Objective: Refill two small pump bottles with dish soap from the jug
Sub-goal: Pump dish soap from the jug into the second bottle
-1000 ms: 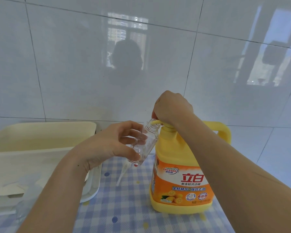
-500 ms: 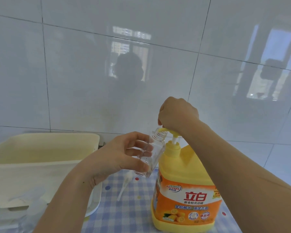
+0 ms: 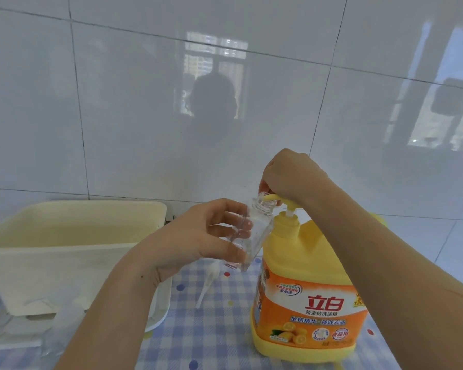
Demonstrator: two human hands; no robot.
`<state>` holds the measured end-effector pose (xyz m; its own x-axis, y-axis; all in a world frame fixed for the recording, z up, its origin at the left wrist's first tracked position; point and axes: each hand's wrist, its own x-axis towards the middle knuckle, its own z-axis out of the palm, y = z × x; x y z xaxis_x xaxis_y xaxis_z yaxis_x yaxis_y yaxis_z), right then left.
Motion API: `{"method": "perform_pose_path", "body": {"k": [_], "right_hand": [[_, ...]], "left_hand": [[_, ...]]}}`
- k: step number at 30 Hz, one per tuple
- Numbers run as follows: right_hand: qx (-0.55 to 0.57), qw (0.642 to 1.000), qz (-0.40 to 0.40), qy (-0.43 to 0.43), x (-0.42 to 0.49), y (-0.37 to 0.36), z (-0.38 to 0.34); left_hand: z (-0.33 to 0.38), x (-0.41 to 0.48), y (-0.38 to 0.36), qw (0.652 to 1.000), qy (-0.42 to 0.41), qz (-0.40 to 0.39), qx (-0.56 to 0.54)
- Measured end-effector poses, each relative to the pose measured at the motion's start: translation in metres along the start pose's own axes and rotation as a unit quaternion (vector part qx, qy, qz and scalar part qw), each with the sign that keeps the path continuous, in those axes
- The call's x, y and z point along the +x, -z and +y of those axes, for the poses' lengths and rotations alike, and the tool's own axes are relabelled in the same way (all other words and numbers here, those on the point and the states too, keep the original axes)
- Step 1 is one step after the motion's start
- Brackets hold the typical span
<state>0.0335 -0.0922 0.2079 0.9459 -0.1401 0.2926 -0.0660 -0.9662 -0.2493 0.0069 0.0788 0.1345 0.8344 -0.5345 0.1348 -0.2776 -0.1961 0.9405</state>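
Observation:
A yellow dish soap jug point(image 3: 308, 303) with an orange label stands on the checked tablecloth. My right hand point(image 3: 292, 173) rests curled on top of its yellow pump head point(image 3: 274, 198), which stands raised on its stem. My left hand point(image 3: 211, 236) holds a small clear bottle point(image 3: 251, 233) tilted, its open threaded neck right under the pump spout. A white pump top with its tube point(image 3: 209, 281) lies on the cloth below the bottle. A second clear bottle point(image 3: 62, 324) lies blurred at the lower left.
A cream plastic basin point(image 3: 72, 236) sits at the left on a white tray point(image 3: 158, 316). A glossy white tiled wall rises close behind. The blue checked tablecloth point(image 3: 211, 337) shows between the tray and the jug.
The jug's pump head has risen from its pressed-down position, and my right hand rose with it. The small bottle stays at the spout.

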Motion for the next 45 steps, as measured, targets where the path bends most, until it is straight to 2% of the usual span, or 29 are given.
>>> {"method": "perform_pose_path", "body": {"k": [6, 23, 29, 33, 45], "right_hand": [[-0.001, 1.000, -0.015, -0.019, -0.012, -0.006, 0.000], [-0.003, 0.999, 0.014, -0.030, -0.015, -0.001, -0.002], [0.008, 0.993, 0.118, -0.010, -0.012, 0.022, -0.011], [0.007, 0.996, 0.088, -0.016, -0.011, 0.016, -0.012], [-0.008, 0.996, 0.083, -0.009, -0.015, 0.015, -0.011]], "left_hand": [[-0.007, 0.000, 0.000, 1.000, 0.019, -0.002, 0.019], [-0.002, -0.002, -0.001, 0.999, 0.017, -0.003, 0.026], [0.003, -0.004, -0.001, 1.000, 0.003, -0.004, 0.011], [0.004, -0.006, 0.000, 1.000, 0.002, 0.011, 0.015], [0.004, -0.005, 0.002, 1.000, -0.010, 0.019, 0.010]]}}
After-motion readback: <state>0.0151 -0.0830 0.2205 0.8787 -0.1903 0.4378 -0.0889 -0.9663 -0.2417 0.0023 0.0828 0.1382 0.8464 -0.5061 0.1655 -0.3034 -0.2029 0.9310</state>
